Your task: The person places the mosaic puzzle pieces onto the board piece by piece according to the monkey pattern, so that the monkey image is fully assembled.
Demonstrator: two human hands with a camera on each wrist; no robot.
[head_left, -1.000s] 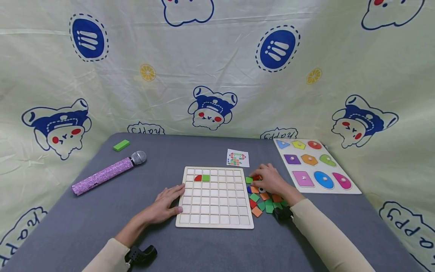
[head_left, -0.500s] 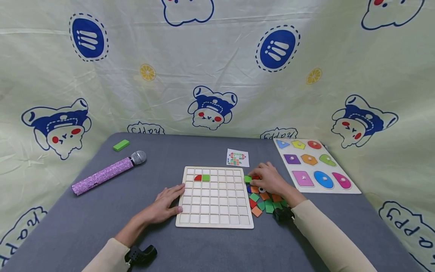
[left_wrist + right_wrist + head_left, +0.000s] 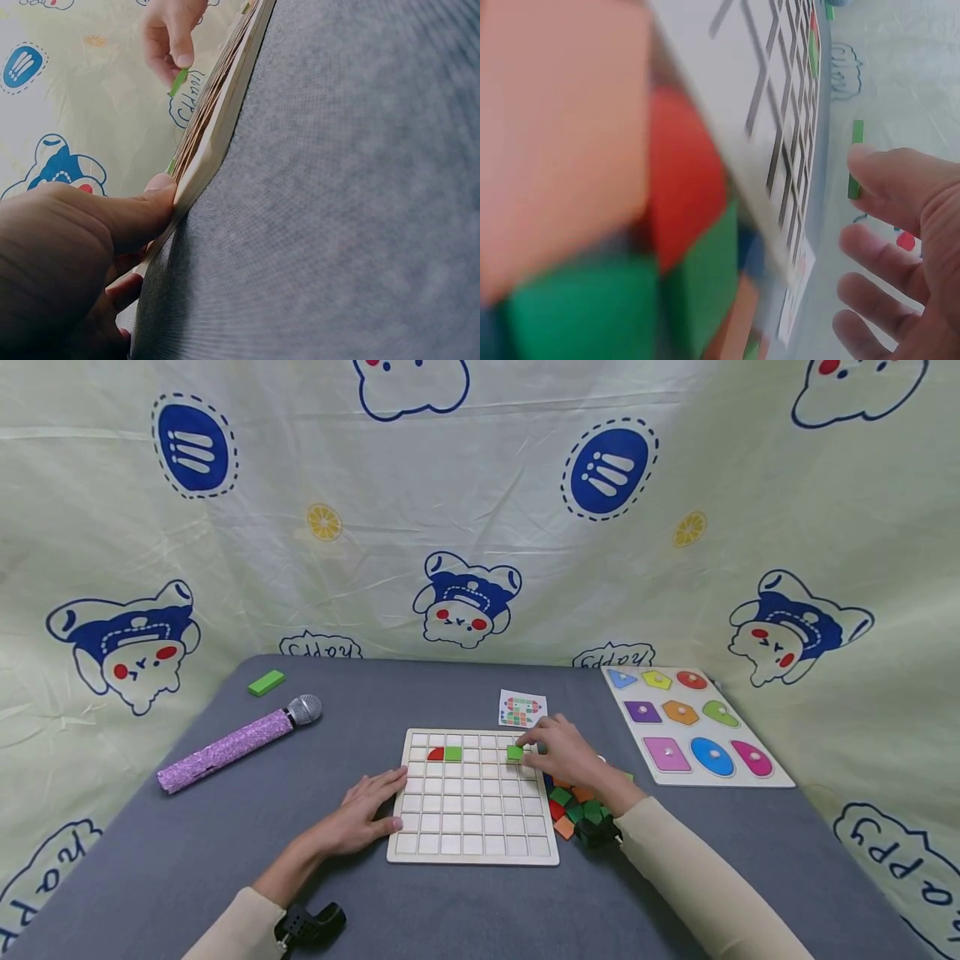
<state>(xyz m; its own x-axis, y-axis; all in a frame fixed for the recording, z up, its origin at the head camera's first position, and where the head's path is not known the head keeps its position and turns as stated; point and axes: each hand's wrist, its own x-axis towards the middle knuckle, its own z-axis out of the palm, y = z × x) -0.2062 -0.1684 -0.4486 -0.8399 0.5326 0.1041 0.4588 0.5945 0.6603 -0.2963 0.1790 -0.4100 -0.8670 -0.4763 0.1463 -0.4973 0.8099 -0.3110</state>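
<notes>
A pale wooden grid board [image 3: 472, 862] lies on the table. My left hand [image 3: 360, 814] rests at its left edge, and the left wrist view has the thumb [image 3: 154, 202] against the board's side. Between thumb and fingers, my right hand [image 3: 566, 753] pinches a green square tile [image 3: 514, 752] over the right end of an upper row. The right wrist view shows that tile [image 3: 857, 133] edge-on by the thumb. Farther left in that row sit a red rounded tile [image 3: 436, 754] and another green square tile [image 3: 453, 754].
Loose coloured tiles [image 3: 564, 828] are piled at the board's right, partly under the right forearm. Behind the board lies a small pattern card [image 3: 522, 708]. A shape puzzle board [image 3: 701, 735] is at the right; a glittery microphone [image 3: 232, 747] and a green block [image 3: 266, 683] are at the left.
My right hand has moved left from the tile pile to over the board, carrying the green square tile. The left hand has stayed at the board's edge.
</notes>
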